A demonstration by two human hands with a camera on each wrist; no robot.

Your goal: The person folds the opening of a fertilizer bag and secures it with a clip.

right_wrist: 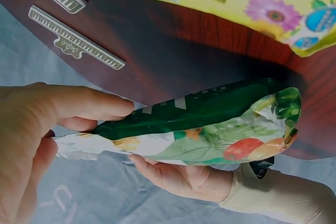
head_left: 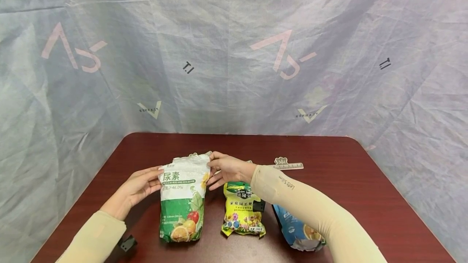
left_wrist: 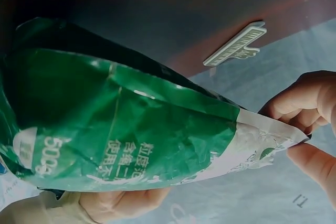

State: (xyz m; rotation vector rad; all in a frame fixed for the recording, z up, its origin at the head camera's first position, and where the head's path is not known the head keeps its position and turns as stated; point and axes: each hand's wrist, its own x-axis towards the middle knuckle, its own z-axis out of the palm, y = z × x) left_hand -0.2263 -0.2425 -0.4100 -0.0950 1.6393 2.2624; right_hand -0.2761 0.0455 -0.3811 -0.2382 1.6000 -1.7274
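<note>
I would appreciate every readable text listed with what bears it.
"尿素": green-and-white bag
"46.0%": same bag's front
"500g": its side
"Garden baby": yellow bag
"花园宝": same yellow bag
"家庭园艺肥": same yellow bag
"Let's Slim": right sleeve
"T.I": backdrop
"Music", apparently: clip
Too small or blurred: blue bag's lettering, other fine print.
Unclear: pink marks.

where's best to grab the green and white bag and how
Probably pinch the green and white bag by its white top, a grip coming from each side: the wrist views show it tapering from a thick green lower part to a thin top edge.
</note>
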